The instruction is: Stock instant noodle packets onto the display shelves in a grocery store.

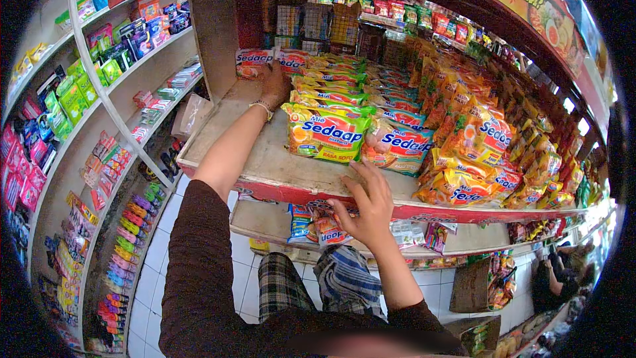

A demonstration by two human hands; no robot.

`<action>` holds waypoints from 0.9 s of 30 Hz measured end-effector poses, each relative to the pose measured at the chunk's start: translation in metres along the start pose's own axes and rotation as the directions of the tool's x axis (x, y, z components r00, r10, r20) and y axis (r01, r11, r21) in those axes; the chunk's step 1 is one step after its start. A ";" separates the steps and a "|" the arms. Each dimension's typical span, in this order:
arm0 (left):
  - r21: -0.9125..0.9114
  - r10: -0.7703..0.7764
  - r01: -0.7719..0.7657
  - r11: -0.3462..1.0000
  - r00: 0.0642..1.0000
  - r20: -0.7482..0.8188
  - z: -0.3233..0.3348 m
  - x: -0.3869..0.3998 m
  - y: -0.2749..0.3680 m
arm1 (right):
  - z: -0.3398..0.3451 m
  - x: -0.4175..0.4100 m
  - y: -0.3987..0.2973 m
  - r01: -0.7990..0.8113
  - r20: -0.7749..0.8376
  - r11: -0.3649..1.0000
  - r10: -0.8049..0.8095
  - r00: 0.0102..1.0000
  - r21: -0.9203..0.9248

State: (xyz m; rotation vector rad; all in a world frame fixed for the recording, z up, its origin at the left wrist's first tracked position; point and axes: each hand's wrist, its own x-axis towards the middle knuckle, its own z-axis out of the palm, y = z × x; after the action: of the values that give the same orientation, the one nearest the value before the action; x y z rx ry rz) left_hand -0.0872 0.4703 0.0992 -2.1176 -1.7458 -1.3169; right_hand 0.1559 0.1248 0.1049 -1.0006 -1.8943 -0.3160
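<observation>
On the upper shelf board (pixel 223 159), my left hand (pixel 276 84) reaches toward the back left corner. It is at two orange-and-white instant noodle packets (pixel 253 62); whether the fingers grip one is hidden. Beside that hand a row of yellow-green noodle packets (pixel 325 132) runs from front to back. A row of teal-and-orange packets (pixel 397 146) stands to its right. My right hand (pixel 367 199) hangs over the shelf's front edge, fingers spread, its fingertips close to the bottom of the front packets; it holds nothing.
Orange noodle packets (pixel 457 184) are piled to the right. At the left, shelves hold hygiene packs (pixel 79 87) and small colourful goods (pixel 131 228). A lower shelf (pixel 253 219) carries more packets. Open cardboard boxes (pixel 469 286) stand on the tiled floor; another person (pixel 554 273) is at the far right.
</observation>
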 end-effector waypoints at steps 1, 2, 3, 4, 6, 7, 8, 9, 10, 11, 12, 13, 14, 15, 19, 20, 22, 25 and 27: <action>0.087 0.037 -0.034 0.996 0.998 -0.042 0.002 -0.002 0.001 | 0.000 0.000 0.000 -0.006 -0.002 1.000 0.006 1.000 -0.001; 0.094 -0.001 0.004 0.996 1.000 -0.031 0.003 -0.004 0.002 | 0.001 0.000 0.000 -0.005 -0.005 1.000 0.005 1.000 -0.004; 0.101 -0.040 0.042 0.994 0.999 -0.019 0.004 -0.004 0.004 | 0.001 -0.001 0.000 -0.005 -0.007 1.000 0.004 1.000 -0.006; 0.109 -0.078 0.079 0.991 0.997 -0.009 0.004 -0.005 0.006 | 0.001 -0.001 0.000 -0.012 -0.004 1.000 0.012 1.000 0.000; 0.073 -0.108 0.106 0.992 0.994 0.020 0.002 -0.002 0.008 | 0.001 -0.001 0.000 -0.014 -0.018 1.000 0.014 1.000 0.001; 0.065 -0.147 0.143 0.988 0.987 0.070 0.002 -0.001 0.007 | 0.001 -0.001 -0.001 -0.034 -0.012 0.999 0.034 0.999 0.012; 0.038 -0.161 0.157 0.987 0.980 0.116 0.001 0.002 0.005 | 0.001 0.000 -0.002 -0.020 -0.015 1.000 0.020 1.000 0.008; 0.025 -0.196 0.195 0.980 0.960 0.199 0.000 0.007 0.001 | 0.000 0.000 -0.002 -0.022 -0.007 1.000 0.022 1.000 0.011; 0.023 -0.197 0.198 0.980 0.948 0.249 0.000 0.011 -0.004 | -0.001 0.001 -0.002 -0.017 -0.030 0.999 0.017 0.999 0.031; 0.008 -0.192 0.199 0.980 0.930 0.314 0.000 0.015 -0.010 | -0.002 0.001 -0.002 -0.027 -0.006 0.999 0.027 1.000 0.020; -0.004 -0.157 0.168 0.986 0.926 0.344 -0.002 0.018 -0.018 | -0.003 0.001 -0.002 -0.026 -0.009 0.999 0.026 1.000 0.025; -0.016 -0.122 0.138 0.990 0.919 0.375 -0.009 0.024 -0.027 | -0.005 -0.002 -0.001 -0.025 -0.011 0.999 0.026 1.000 0.030; 0.050 -0.015 0.000 0.999 0.949 0.315 -0.015 0.024 -0.034 | -0.007 -0.007 0.000 -0.007 -0.049 0.999 0.009 0.999 0.039; -0.014 0.046 -0.044 0.999 0.973 0.224 -0.023 0.022 -0.035 | -0.009 -0.015 0.001 0.010 -0.088 0.999 -0.006 0.996 0.047; -0.341 0.000 0.087 0.936 0.968 0.250 -0.114 -0.012 -0.016 | -0.013 -0.085 -0.007 0.036 -0.103 0.992 -0.023 0.994 0.123; -0.232 0.001 0.044 0.972 0.981 0.194 -0.139 -0.035 0.000 | -0.011 -0.109 -0.012 -0.017 0.050 0.989 0.010 0.999 0.148; -0.291 0.123 -0.198 0.936 0.958 -0.259 -0.171 -0.107 0.040 | -0.006 -0.162 -0.025 -0.128 0.387 0.990 0.096 0.917 0.058; -0.425 -0.107 0.045 0.904 0.987 -0.124 -0.194 -0.213 0.096 | 0.003 -0.229 -0.043 -0.171 0.704 0.959 0.284 0.651 -0.228; -0.456 -0.096 0.064 0.888 0.994 -0.047 -0.189 -0.273 0.121 | 0.006 -0.259 -0.049 -0.123 0.768 0.922 0.375 0.519 -0.368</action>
State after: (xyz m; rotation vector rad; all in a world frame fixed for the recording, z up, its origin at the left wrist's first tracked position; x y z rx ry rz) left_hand -0.0804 0.1168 0.0896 -2.1960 -1.6349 -1.9625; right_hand 0.1741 -0.0346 -0.1037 -1.8368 -2.5315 0.1368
